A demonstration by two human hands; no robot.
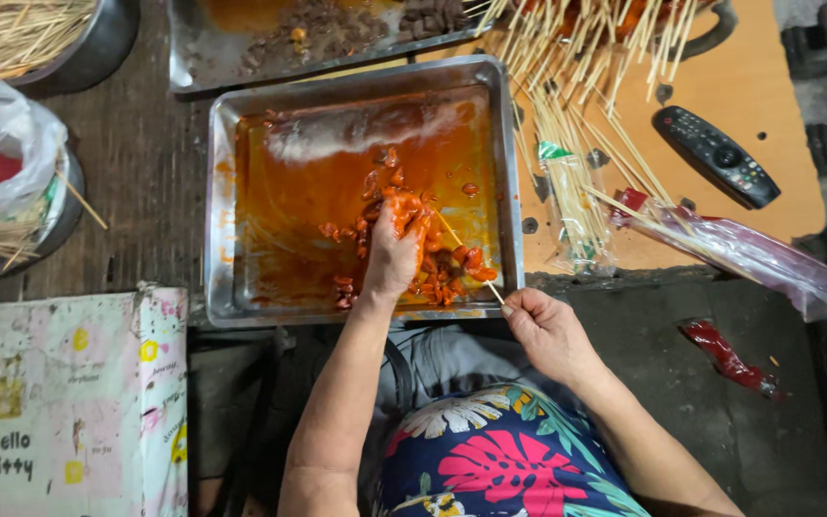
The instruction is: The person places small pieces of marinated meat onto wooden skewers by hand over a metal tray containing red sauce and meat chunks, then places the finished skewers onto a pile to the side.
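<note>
My left hand reaches into a steel tray of orange-red marinade and closes on pieces of marinated meat near the tray's front right. My right hand sits just outside the tray's front right corner and pinches a thin bamboo skewer, whose tip runs up and left into the meat by my left fingers. Sauce coats my left fingertips.
A second steel tray with dark meat lies behind. Loose bamboo skewers and a plastic bag of skewers lie right of the tray, beside a black remote. Metal bowls with skewers stand at the left. A pink patterned box sits front left.
</note>
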